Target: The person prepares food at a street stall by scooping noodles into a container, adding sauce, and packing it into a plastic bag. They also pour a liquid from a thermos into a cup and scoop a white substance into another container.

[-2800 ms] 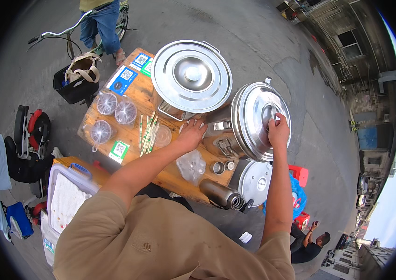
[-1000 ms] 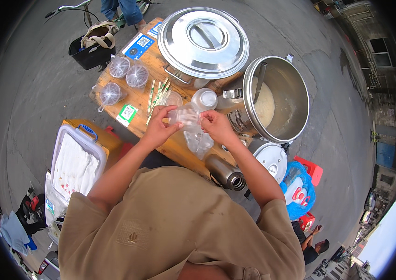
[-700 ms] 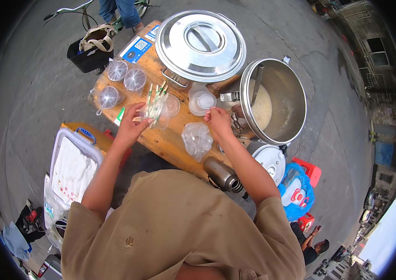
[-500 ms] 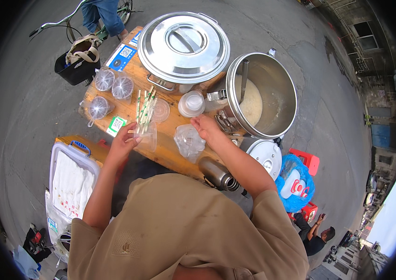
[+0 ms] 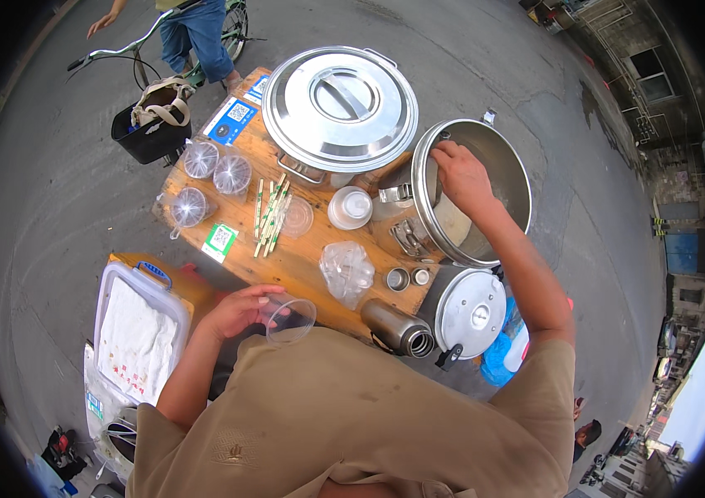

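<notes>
Close to my body, my left hand (image 5: pixel 244 310) is closed on a clear plastic cup (image 5: pixel 297 324), tilted with its mouth turned toward the right. My right hand (image 5: pixel 463 179) is over the left rim of the tall steel pot (image 5: pixel 512 178), its fingers wrapped round the handle of a ladle (image 5: pixel 445 135). The ladle's lower end is hidden. Pale contents (image 5: pixel 452 222) show inside the pot below my hand. Between my hands, a crumpled clear plastic bag (image 5: pixel 346 274) with cups in it lies on the wooden table (image 5: pixel 240 261).
A lidded steel pot (image 5: pixel 340 104) stands at the back. Green-and-white straws (image 5: pixel 273 217), a clear lid (image 5: pixel 297 217), stacked white lids (image 5: pixel 350 207) and bagged cups (image 5: pixel 201 159) occupy the table. A steel thermos (image 5: pixel 394 325) lies at the near edge. Beyond, a person stands beside a bicycle (image 5: pixel 141 50).
My left hand has drawn the cup back from the straws toward my body. My right hand has left the plastic bag and moved up to the ladle in the open pot.
</notes>
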{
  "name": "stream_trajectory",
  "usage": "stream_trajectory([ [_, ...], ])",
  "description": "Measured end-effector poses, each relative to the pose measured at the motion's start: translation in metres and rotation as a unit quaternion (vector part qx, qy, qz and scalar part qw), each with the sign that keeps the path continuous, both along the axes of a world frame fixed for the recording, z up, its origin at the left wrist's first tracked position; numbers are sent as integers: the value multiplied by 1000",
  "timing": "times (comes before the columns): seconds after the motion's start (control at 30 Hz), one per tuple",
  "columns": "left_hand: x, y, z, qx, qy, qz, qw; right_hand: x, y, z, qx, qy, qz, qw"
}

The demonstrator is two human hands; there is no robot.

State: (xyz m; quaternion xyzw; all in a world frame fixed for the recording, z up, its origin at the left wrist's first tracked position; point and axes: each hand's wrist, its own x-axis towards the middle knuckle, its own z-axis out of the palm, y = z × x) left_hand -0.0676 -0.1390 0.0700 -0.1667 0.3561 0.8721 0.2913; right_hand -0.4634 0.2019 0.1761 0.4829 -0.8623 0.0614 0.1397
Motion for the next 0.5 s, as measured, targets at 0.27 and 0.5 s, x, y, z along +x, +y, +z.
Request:
stream_trajectory([
  [0.27,9,5,-7,-15,50,-23,998,-73,29,-49,419,211,18,883],
  [0.5,1,17,-15,-40,59,-47,996,-77,95,5,548,127,11,827],
])
